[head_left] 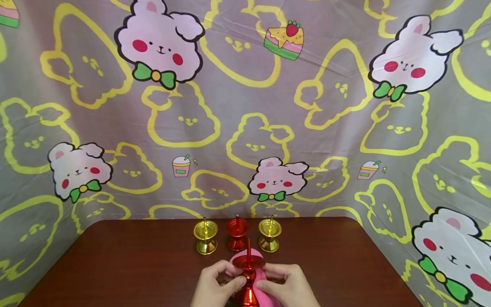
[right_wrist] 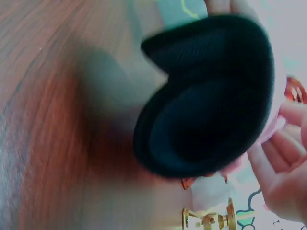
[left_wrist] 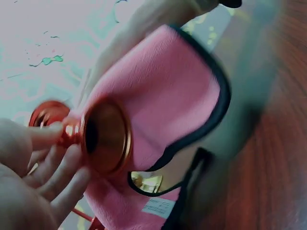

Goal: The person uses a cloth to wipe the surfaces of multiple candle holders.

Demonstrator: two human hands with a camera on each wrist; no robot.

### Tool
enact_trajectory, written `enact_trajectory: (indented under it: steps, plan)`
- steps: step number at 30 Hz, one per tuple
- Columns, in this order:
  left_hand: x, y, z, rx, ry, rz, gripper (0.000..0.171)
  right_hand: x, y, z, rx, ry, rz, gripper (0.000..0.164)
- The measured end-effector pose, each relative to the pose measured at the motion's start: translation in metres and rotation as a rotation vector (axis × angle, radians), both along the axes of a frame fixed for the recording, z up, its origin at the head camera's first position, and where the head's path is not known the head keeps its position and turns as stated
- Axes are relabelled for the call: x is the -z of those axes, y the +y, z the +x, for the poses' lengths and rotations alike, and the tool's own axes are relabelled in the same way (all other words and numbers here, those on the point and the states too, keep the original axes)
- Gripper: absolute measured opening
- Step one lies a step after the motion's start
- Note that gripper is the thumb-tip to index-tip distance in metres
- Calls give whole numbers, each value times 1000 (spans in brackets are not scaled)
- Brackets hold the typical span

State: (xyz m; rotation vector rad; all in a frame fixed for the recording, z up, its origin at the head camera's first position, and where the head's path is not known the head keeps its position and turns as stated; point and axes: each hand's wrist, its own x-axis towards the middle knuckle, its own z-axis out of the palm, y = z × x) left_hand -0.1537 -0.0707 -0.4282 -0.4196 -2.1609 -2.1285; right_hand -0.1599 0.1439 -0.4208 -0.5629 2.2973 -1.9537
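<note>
Close to my body in the head view, a shiny red candle holder [head_left: 250, 278] stands upright between both hands, its thin spike pointing up. My left hand [head_left: 216, 283] pinches its narrow stem between thumb and fingers. My right hand [head_left: 289, 283] pinches a pink eye mask [head_left: 264, 296] against the holder's other side. From the left wrist, the mask [left_wrist: 168, 91] shows black edging and a small white label behind the holder's hollow base [left_wrist: 108, 136]. The right wrist view has the mask's black lining [right_wrist: 211, 115] facing the camera, with fingers of the right hand [right_wrist: 285, 175] behind it.
Farther back on the dark brown table [head_left: 134, 264] stand a gold candle holder [head_left: 206, 234], a second red candle holder [head_left: 237, 232] and another gold candle holder [head_left: 270, 234] in a row. A patterned cloth backdrop [head_left: 238, 98] hangs along the table's back and sides.
</note>
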Motion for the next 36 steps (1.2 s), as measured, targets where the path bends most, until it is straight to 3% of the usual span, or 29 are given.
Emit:
enact_trajectory:
  steps: [3, 6, 10, 14, 27, 31, 36]
  plan:
    - [-5, -8, 1, 101, -99, 73, 26, -3, 5, 0, -63, -50, -20, 39]
    - [-4, -13, 3, 139, -158, 81, 30, 0, 6, 0, -131, -26, -49, 39]
    - [1, -16, 4, 157, -160, 51, 30, 5, 4, 0, -189, 45, -80, 38]
    - [4, -16, 3, 154, -138, 55, 31, 7, 0, -1, -194, 105, -77, 36]
    - [1, -12, 2, 62, -55, -4, 23, 4, -9, 0, -124, 227, -30, 30]
    - [2, -8, 1, -2, -5, -46, 22, 7, -11, 0, -96, 291, -12, 31]
    - [3, 0, 2, -124, 47, -109, 23, 11, -15, -1, -27, 448, 35, 26]
